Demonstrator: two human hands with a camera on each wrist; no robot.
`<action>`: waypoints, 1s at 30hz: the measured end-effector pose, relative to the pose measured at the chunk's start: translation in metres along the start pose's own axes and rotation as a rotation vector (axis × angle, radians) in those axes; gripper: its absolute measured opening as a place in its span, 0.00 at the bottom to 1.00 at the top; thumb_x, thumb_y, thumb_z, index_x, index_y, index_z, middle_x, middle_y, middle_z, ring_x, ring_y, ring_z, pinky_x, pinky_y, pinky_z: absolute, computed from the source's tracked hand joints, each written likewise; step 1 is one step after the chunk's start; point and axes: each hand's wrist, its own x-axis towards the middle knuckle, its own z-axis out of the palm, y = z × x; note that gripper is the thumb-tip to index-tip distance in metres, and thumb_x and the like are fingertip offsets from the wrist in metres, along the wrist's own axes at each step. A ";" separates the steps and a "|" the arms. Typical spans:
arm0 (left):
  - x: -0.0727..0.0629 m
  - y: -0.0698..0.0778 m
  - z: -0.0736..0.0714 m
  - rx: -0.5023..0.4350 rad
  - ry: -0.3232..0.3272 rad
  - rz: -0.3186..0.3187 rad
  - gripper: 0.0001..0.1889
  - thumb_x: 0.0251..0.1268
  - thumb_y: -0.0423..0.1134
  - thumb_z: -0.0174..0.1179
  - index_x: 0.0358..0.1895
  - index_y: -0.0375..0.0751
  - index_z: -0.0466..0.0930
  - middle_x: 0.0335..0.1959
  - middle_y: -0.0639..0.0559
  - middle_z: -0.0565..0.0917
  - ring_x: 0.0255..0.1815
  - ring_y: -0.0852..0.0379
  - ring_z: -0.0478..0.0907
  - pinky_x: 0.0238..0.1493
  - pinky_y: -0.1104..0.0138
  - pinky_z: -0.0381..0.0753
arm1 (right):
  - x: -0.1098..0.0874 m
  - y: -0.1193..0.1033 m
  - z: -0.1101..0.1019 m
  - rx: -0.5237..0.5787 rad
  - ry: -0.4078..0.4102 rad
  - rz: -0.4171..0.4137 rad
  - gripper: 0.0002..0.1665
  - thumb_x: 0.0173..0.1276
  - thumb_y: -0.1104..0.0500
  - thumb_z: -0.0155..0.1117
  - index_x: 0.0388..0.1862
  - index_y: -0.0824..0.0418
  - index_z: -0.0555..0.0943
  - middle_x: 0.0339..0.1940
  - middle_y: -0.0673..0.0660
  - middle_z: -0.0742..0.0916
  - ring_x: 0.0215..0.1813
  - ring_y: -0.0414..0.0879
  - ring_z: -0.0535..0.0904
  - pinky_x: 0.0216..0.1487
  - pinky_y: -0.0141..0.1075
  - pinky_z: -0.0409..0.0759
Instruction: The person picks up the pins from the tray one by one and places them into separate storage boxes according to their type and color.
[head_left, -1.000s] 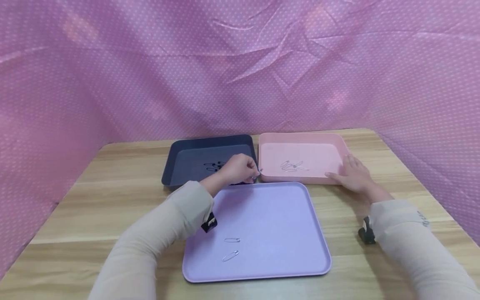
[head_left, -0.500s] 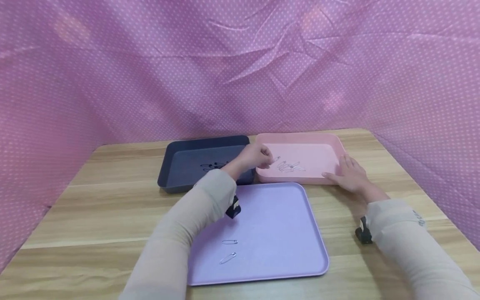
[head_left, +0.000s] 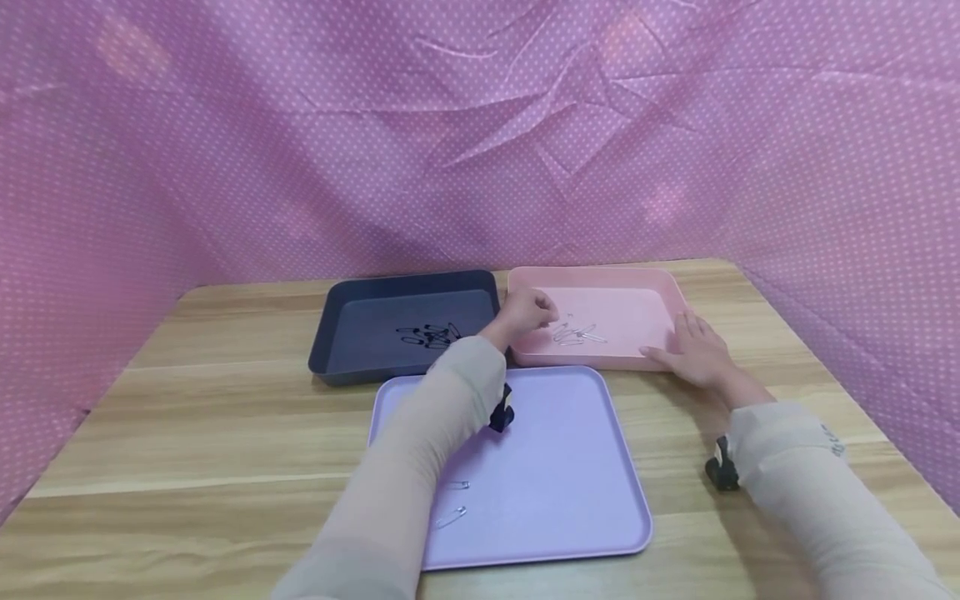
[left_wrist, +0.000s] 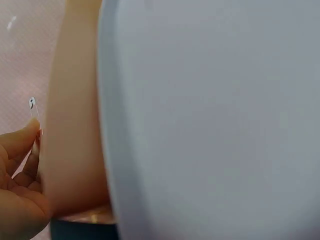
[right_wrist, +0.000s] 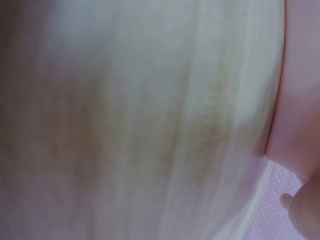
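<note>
My left hand point(head_left: 531, 310) reaches over the left part of the pink tray point(head_left: 637, 360). Its thumb and finger pinch a silver safety pin point(left_wrist: 33, 104), the clasp end sticking out past the fingertips in the left wrist view. Just in front of that hand, several silver safety pins point(head_left: 576, 335) lie in a loose heap on the tray floor. My right hand point(head_left: 699, 354) rests on the pink tray's right front corner with its fingers extended; only a small part of this hand point(right_wrist: 306, 207) shows in the right wrist view.
Left of the pink tray stands a dark grey tray point(head_left: 360, 333) holding several black safety pins point(head_left: 431, 336). Nearer lies a flat lavender tray point(head_left: 555, 475). Two silver safety pins point(head_left: 452, 517) lie on it, partly behind the left sleeve. A pink dotted cloth point(head_left: 450, 125) hangs around the table.
My left hand has moved right, from the gap between the dark and pink trays to over the pink tray, carrying the safety pin. The right hand has kept its place on the tray.
</note>
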 end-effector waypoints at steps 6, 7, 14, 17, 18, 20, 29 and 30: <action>0.011 -0.006 0.016 -0.002 0.054 -0.014 0.03 0.53 0.32 0.58 0.27 0.37 0.80 0.24 0.53 0.79 0.27 0.61 0.71 0.29 0.76 0.69 | 0.000 -0.003 0.000 0.006 0.003 0.010 0.58 0.59 0.33 0.41 0.61 0.80 0.34 0.62 0.77 0.40 0.62 0.70 0.35 0.57 0.58 0.34; 0.013 -0.007 0.018 0.000 0.062 -0.018 0.03 0.53 0.31 0.57 0.27 0.37 0.80 0.24 0.53 0.79 0.28 0.61 0.71 0.31 0.75 0.69 | 0.000 -0.004 0.000 0.007 0.003 0.012 0.58 0.59 0.33 0.41 0.61 0.79 0.34 0.62 0.77 0.40 0.62 0.70 0.35 0.57 0.58 0.34; 0.019 -0.005 0.027 0.049 0.114 -0.003 0.07 0.49 0.26 0.55 0.28 0.37 0.81 0.29 0.52 0.80 0.37 0.58 0.71 0.44 0.72 0.67 | 0.000 -0.006 0.000 0.009 0.011 0.018 0.58 0.59 0.33 0.41 0.61 0.79 0.34 0.62 0.77 0.40 0.62 0.70 0.35 0.57 0.59 0.35; 0.020 -0.002 0.029 0.068 0.120 -0.005 0.07 0.49 0.25 0.55 0.30 0.37 0.82 0.32 0.52 0.80 0.41 0.57 0.72 0.47 0.72 0.66 | 0.000 -0.007 0.000 0.004 0.014 0.017 0.57 0.59 0.34 0.42 0.61 0.79 0.35 0.62 0.77 0.41 0.62 0.71 0.36 0.57 0.59 0.35; 0.020 -0.002 0.030 0.080 0.123 -0.006 0.07 0.49 0.25 0.56 0.30 0.38 0.82 0.32 0.52 0.81 0.41 0.57 0.72 0.47 0.72 0.66 | 0.000 -0.008 0.000 0.005 0.016 0.017 0.57 0.59 0.34 0.42 0.61 0.80 0.35 0.62 0.77 0.41 0.62 0.71 0.36 0.57 0.59 0.35; 0.021 -0.001 0.031 0.084 0.129 -0.013 0.08 0.49 0.25 0.56 0.30 0.38 0.82 0.34 0.52 0.81 0.42 0.57 0.72 0.48 0.72 0.66 | 0.000 -0.008 0.000 0.007 0.017 0.018 0.57 0.59 0.34 0.42 0.61 0.80 0.35 0.62 0.77 0.41 0.62 0.71 0.36 0.56 0.59 0.35; 0.024 0.001 0.035 0.069 0.133 -0.037 0.12 0.46 0.22 0.53 0.30 0.39 0.83 0.35 0.53 0.80 0.42 0.57 0.72 0.48 0.72 0.65 | 0.003 -0.007 0.001 -0.014 0.019 0.023 0.57 0.60 0.34 0.42 0.61 0.80 0.35 0.62 0.78 0.42 0.62 0.71 0.37 0.57 0.59 0.36; 0.024 0.002 0.035 0.067 0.132 -0.044 0.12 0.46 0.21 0.53 0.30 0.39 0.83 0.35 0.53 0.80 0.42 0.58 0.72 0.48 0.72 0.65 | 0.003 -0.006 0.001 -0.014 0.018 0.023 0.57 0.60 0.34 0.42 0.61 0.80 0.35 0.62 0.78 0.42 0.62 0.71 0.37 0.57 0.59 0.36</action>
